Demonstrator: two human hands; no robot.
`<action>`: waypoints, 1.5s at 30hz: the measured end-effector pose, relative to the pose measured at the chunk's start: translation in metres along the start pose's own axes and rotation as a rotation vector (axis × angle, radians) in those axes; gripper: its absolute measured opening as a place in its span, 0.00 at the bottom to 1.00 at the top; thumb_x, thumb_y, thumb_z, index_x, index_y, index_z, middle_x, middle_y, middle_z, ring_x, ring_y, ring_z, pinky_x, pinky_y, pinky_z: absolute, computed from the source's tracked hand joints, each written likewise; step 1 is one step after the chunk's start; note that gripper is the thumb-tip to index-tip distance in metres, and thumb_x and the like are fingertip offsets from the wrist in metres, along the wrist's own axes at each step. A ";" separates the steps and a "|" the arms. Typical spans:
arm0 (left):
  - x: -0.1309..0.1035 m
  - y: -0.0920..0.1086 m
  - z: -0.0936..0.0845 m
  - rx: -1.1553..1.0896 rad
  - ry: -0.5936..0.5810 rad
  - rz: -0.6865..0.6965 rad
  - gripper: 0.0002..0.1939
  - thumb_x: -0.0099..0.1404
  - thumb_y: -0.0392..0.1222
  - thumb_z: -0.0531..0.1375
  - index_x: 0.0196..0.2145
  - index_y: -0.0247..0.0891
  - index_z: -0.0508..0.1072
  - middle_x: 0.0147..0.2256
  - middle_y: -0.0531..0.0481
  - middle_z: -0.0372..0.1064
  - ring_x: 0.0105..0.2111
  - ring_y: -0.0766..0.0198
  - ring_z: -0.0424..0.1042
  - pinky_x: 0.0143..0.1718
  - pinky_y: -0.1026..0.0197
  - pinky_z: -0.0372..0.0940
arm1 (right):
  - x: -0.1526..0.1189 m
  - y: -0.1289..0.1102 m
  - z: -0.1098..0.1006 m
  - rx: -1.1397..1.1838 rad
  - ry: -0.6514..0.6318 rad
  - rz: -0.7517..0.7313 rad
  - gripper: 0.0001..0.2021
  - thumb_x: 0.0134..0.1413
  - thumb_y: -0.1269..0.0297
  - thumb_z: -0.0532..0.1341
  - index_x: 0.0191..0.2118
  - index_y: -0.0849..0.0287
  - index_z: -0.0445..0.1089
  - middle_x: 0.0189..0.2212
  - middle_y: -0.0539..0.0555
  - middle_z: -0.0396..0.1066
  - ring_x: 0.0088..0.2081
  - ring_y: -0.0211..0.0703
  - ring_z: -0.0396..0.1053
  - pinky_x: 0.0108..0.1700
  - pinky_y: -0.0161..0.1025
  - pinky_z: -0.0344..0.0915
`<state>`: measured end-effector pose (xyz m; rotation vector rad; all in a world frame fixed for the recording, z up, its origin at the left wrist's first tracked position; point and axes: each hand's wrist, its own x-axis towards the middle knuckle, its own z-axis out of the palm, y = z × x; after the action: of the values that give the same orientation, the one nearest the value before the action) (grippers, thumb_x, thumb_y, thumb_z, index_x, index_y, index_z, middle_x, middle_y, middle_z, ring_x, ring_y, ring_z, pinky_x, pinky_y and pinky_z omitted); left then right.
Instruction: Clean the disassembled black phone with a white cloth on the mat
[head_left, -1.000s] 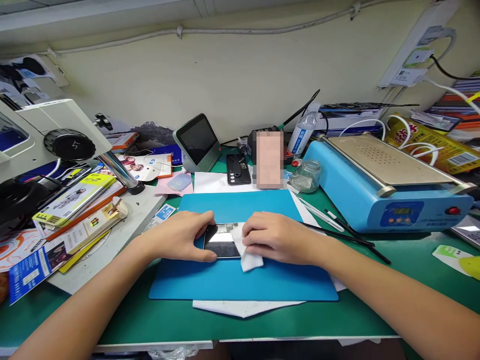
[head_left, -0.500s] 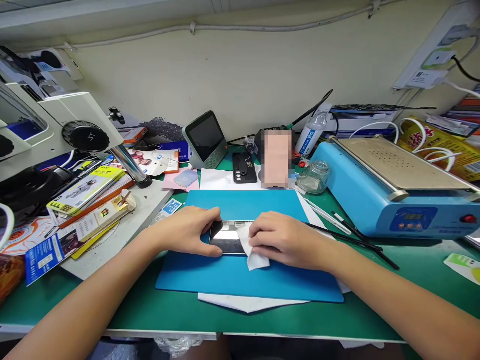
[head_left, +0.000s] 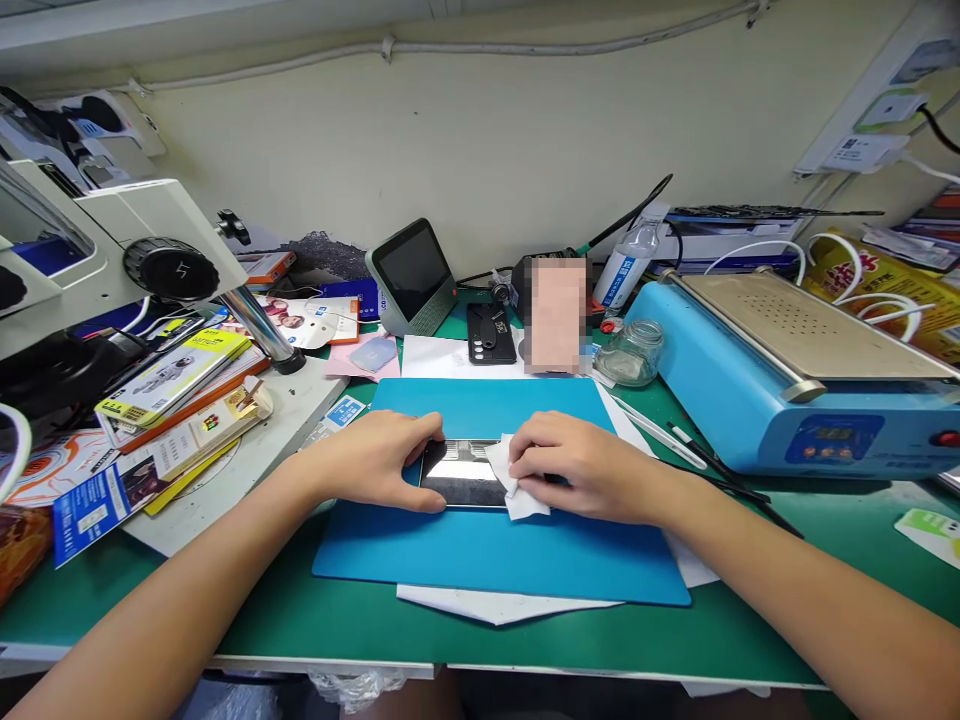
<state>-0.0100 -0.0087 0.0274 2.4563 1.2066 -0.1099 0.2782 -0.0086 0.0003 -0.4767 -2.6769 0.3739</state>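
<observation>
A dark, glossy phone (head_left: pixel 461 478) lies flat on a blue mat (head_left: pixel 495 550), its surface reflecting bright light. My left hand (head_left: pixel 379 460) grips the phone's left end, thumb on the near edge and fingers at the far edge. In my right hand (head_left: pixel 577 468) a white wipe (head_left: pixel 517 480) is bunched between the fingers and pressed on the phone's right part. That hand hides the phone's right end.
A blue heating plate machine (head_left: pixel 720 390) stands at right, beside a glass jar (head_left: pixel 631 352) and a plastic bottle (head_left: pixel 628 262). Behind the mat are a black phone case (head_left: pixel 491 335) and a small smart display (head_left: pixel 412 278). A microscope stand (head_left: pixel 259 325) and several boxes fill the left.
My right hand has slid the wipe a little to the right along the phone, uncovering more of its surface. My left hand stays on the left end.
</observation>
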 end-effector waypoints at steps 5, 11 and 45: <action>0.000 0.001 -0.001 0.001 0.002 0.005 0.27 0.58 0.66 0.62 0.44 0.42 0.66 0.32 0.53 0.70 0.30 0.60 0.68 0.29 0.61 0.54 | 0.000 0.002 0.002 0.003 -0.022 -0.042 0.05 0.65 0.70 0.60 0.40 0.60 0.75 0.39 0.56 0.74 0.39 0.43 0.69 0.44 0.42 0.64; 0.000 0.001 -0.001 -0.002 -0.008 0.005 0.27 0.58 0.66 0.62 0.43 0.41 0.66 0.33 0.52 0.70 0.30 0.59 0.69 0.29 0.60 0.54 | 0.001 0.001 0.001 -0.001 0.006 -0.016 0.05 0.66 0.69 0.60 0.40 0.59 0.75 0.39 0.57 0.74 0.40 0.43 0.69 0.44 0.42 0.65; -0.001 0.001 -0.002 0.004 0.007 0.013 0.25 0.59 0.65 0.63 0.41 0.42 0.66 0.32 0.54 0.69 0.30 0.60 0.68 0.29 0.61 0.54 | 0.000 0.004 -0.003 0.077 -0.031 0.074 0.08 0.67 0.67 0.60 0.46 0.60 0.76 0.45 0.58 0.74 0.46 0.46 0.69 0.48 0.43 0.66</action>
<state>-0.0096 -0.0094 0.0295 2.4692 1.1946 -0.0993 0.2804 -0.0047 0.0021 -0.5520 -2.6690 0.5077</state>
